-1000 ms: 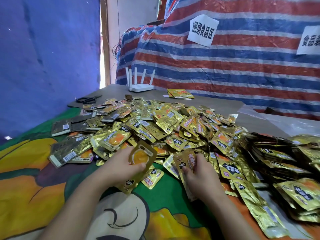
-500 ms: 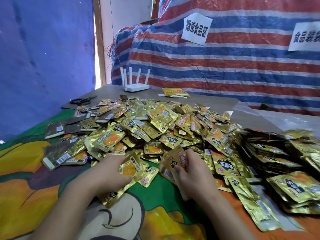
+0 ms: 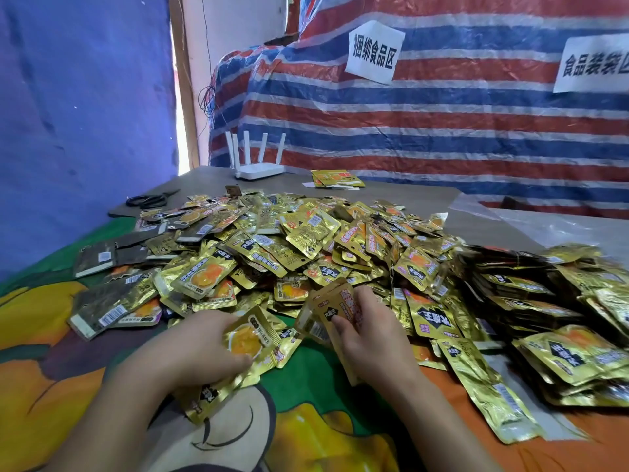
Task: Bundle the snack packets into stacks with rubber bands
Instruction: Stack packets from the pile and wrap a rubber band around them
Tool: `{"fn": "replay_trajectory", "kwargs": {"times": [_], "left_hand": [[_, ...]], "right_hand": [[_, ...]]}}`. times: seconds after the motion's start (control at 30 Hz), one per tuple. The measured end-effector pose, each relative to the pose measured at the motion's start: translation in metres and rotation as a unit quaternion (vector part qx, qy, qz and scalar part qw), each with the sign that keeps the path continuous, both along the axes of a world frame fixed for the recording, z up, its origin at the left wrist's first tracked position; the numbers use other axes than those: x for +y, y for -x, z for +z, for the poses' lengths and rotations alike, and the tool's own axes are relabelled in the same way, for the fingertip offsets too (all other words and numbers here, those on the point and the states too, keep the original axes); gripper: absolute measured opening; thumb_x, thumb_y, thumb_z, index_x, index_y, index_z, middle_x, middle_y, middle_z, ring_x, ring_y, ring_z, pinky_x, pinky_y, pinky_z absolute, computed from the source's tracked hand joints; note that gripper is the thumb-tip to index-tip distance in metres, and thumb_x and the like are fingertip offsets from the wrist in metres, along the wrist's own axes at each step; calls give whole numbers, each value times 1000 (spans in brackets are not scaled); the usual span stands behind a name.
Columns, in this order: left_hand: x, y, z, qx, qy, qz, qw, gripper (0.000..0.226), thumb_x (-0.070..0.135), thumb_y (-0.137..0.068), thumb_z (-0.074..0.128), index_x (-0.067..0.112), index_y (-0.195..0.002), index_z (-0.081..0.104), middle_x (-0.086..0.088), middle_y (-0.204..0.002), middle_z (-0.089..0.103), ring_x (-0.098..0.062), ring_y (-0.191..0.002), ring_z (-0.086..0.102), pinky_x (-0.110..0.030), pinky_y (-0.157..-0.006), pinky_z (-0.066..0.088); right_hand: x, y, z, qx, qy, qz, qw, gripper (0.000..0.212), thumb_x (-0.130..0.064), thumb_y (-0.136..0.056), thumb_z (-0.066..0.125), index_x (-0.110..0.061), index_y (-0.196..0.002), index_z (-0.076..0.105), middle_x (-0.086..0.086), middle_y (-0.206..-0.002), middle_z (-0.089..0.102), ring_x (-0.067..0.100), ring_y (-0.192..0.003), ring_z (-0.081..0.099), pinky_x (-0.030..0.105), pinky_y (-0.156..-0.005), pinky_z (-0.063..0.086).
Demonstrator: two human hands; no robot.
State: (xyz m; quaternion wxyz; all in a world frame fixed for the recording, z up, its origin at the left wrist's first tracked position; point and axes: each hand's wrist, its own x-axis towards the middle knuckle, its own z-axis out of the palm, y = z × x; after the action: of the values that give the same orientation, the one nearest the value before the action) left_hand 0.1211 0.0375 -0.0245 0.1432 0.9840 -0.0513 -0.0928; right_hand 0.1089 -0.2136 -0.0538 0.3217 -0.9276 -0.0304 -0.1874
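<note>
Hundreds of gold snack packets (image 3: 306,240) lie heaped across the worktop (image 3: 408,202). At its near edge, the left hand (image 3: 190,349) curls its grip around several packets, while the right hand (image 3: 371,335) pinches an upright small stack (image 3: 326,308) beside the pile.

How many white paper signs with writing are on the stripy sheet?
2. One sign hangs on the striped tarp near the top middle. The other sign is at the right edge, partly cut off, so more could be out of view.
</note>
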Motion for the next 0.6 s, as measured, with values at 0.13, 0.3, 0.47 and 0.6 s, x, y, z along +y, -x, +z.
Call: {"fn": "replay_trajectory", "kwargs": {"times": [0.13,0.3,0.47,0.6], "left_hand": [[-10,-1,4,-15,63,44,997,58,50,-81,69,26,-132,55,-5,-132,57,-10,-108,61,-29,-86,52],[-16,3,-1,0,20,98,995,73,54,-81,67,22,-142,46,-2,-138,53,-18,-111,56,-27,-80,46],[-21,6,0,8,3,85,996,83,52,-80,70,23,-150,35,-1,-149,43,-19,-128,48,-28,-91,44],[-23,7,3,-29,104,94,990,87,40,-83,74,23,-154,26,-2,-157,32,-22,-137,41,-30,-99,41]], "right_hand": [[-1,-1,0,5,-9,-1,1000,26,-37,-93,64,-29,-91,40,-14,-82,55,15,-76,56,37,-65,48],[0,0,1,4,-4,1,1000,26,-37,-93,64,-30,-92,39,-15,-81,53,16,-77,55,37,-65,47],[0,0,0,4,-5,3,1000,27,-37,-93,64,-32,-90,37,-17,-79,52,13,-74,53,32,-59,42],[-1,-1,1,-11,-33,-10,999,26,-35,-94,64,-34,-93,39,-19,-81,53,9,-74,54,24,-56,39]]}}
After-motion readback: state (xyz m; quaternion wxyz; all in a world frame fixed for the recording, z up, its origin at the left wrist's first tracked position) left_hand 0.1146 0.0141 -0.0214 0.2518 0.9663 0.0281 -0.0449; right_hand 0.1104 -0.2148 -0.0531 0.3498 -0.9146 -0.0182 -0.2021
